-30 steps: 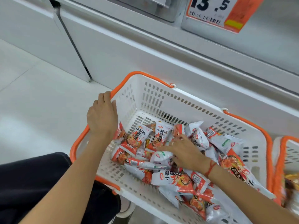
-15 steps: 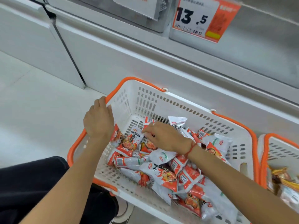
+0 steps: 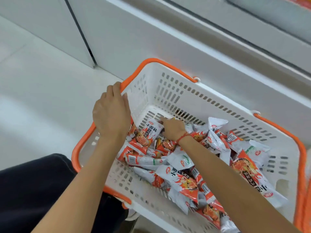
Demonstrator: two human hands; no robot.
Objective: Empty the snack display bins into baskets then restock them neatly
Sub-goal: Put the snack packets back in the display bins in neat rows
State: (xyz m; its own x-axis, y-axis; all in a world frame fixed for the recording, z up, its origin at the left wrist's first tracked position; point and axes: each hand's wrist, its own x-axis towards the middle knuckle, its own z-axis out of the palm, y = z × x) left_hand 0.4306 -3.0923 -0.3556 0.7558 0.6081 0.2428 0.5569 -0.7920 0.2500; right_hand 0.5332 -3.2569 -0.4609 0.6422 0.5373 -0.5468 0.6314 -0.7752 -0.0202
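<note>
A white plastic basket (image 3: 210,100) with orange handles sits on the floor in front of me. Several white-and-orange snack packets (image 3: 186,180) lie heaped in its near and right part. My left hand (image 3: 111,113) grips the basket's left rim by the orange handle (image 3: 134,74). My right hand (image 3: 172,127), a red string on its wrist, reaches deep into the far left corner. Its fingers touch a snack packet (image 3: 149,136) there, and whether they hold anything is hidden.
A white display cabinet base (image 3: 168,39) rises right behind the basket. A second orange-rimmed basket (image 3: 305,190) shows at the right edge. My dark trouser leg (image 3: 30,190) is at the lower left, with white floor (image 3: 42,98) to the left.
My right hand has slid left and deeper, from the middle of the packets to the basket's far left corner. The view has tipped downward. My left hand stays on the rim.
</note>
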